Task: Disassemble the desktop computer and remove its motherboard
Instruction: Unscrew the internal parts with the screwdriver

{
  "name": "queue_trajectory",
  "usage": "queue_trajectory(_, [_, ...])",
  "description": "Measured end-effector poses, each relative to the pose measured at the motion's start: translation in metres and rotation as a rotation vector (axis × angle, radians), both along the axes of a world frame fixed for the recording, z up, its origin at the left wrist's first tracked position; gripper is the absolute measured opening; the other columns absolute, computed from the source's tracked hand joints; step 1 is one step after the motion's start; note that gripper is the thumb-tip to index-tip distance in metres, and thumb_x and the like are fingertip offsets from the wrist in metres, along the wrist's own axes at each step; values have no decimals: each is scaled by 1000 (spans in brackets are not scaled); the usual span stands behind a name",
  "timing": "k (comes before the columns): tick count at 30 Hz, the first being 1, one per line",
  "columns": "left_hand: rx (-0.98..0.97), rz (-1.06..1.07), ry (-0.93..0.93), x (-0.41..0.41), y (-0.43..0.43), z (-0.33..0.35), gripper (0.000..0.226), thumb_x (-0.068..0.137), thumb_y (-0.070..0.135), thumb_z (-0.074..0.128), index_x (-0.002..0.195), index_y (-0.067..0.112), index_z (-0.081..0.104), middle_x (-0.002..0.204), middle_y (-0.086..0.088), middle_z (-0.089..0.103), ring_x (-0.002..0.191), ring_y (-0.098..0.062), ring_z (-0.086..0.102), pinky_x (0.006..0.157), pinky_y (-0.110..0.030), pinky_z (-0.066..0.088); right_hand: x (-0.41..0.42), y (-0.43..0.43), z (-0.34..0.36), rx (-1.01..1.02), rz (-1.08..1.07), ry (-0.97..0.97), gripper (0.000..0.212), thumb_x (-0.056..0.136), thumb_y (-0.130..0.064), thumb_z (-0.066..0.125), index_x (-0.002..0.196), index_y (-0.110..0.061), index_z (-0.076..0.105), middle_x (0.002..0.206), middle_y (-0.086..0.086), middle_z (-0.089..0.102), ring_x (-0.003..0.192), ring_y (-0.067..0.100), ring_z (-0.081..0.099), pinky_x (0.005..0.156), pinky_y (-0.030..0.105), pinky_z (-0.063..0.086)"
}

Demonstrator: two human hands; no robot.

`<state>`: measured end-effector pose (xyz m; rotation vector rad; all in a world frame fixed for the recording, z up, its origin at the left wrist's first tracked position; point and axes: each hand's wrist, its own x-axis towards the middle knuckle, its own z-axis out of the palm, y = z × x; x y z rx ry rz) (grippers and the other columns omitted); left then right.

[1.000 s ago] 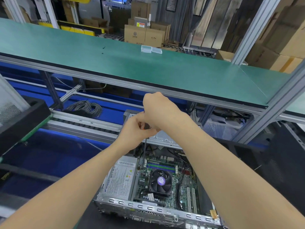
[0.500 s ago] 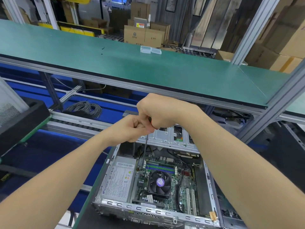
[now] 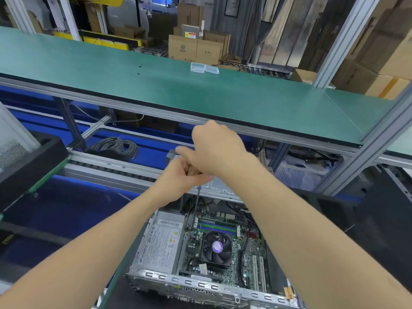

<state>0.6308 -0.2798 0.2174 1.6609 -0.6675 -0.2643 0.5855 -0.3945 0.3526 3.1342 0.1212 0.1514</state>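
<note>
An open desktop computer case (image 3: 196, 284) lies below me with its green motherboard (image 3: 225, 228) exposed, a black CPU fan (image 3: 216, 246) at its middle and a silver power supply (image 3: 160, 248) on the left. A long screwdriver (image 3: 195, 206) stands nearly upright, its tip down at the motherboard's upper left corner. My right hand (image 3: 217, 148) grips the top of the handle. My left hand (image 3: 180, 181) holds the screwdriver just below it. Both hands hide the handle.
A green shelf (image 3: 178, 90) runs across just above the hands, carrying two small clear plastic boxes (image 3: 204, 68). A coil of grey cable (image 3: 116, 146) lies on the blue surface at left. A black tray edge (image 3: 29, 161) juts in from the left. Cardboard boxes stand behind.
The view shifted slightly; both hands stay on the screwdriver over the same corner of the motherboard, with the right hand turned a little on the handle.
</note>
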Motion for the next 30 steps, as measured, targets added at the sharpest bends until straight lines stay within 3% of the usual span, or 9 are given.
queue_trajectory(2, [34,120,6,-2,-7,-4,39,66,40,72,49,30,38,45,10,28,43,-6,24,44,-11,26,1,9,-6,19,-103,-9,37,102,-55,53,103,-18,55,76,0,29,81,28,45,66,37,38])
queue_trajectory(5, [29,275,64,-7,-15,-6,16,49,47,54,45,36,43,40,14,31,37,-3,27,37,-10,22,3,15,-9,53,-133,13,22,101,-37,63,104,-17,55,75,2,29,88,32,51,66,39,41])
queue_trajectory(10, [-87,165,39,-7,-11,-8,29,67,37,72,53,39,46,50,9,26,45,-4,26,46,-7,33,7,9,-9,53,-16,21,28,88,0,58,72,-10,37,73,4,38,67,27,47,52,33,35])
queue_trajectory(14, [-36,-6,42,0,4,-4,39,87,38,79,63,20,54,52,0,22,47,-16,21,49,-15,34,8,-2,-3,22,173,120,3,89,-11,62,88,-10,60,78,3,51,60,21,46,49,28,33])
queue_trajectory(17, [3,-141,106,4,14,1,45,90,38,77,73,5,51,58,-14,20,49,-25,18,46,-25,25,5,-12,5,21,298,218,6,88,-18,68,87,-18,62,86,1,62,63,16,54,48,26,32])
queue_trajectory(19, [29,-208,132,5,17,5,38,89,39,77,93,3,65,62,-18,20,50,-25,18,46,-26,23,4,-17,12,4,357,281,8,86,-19,71,85,-22,63,84,-1,70,65,8,58,50,23,35])
queue_trajectory(25, [32,-369,154,9,22,11,26,99,32,66,118,16,72,59,-7,23,48,-22,17,47,-30,20,9,-21,17,-59,433,388,17,82,-11,71,82,-28,74,67,-5,73,76,7,70,65,29,55])
queue_trajectory(28, [31,-326,173,8,19,9,45,99,29,67,118,-11,61,56,4,37,48,-20,19,47,-28,22,9,-23,17,-60,443,400,19,80,-11,72,80,-30,71,71,-6,73,81,9,68,70,38,58])
queue_trajectory(30, [16,-288,188,7,17,6,52,97,24,69,104,-25,52,55,12,49,47,-16,22,46,-24,25,9,-24,17,-44,432,395,21,79,-11,72,82,-31,67,78,-5,73,84,10,66,73,42,59])
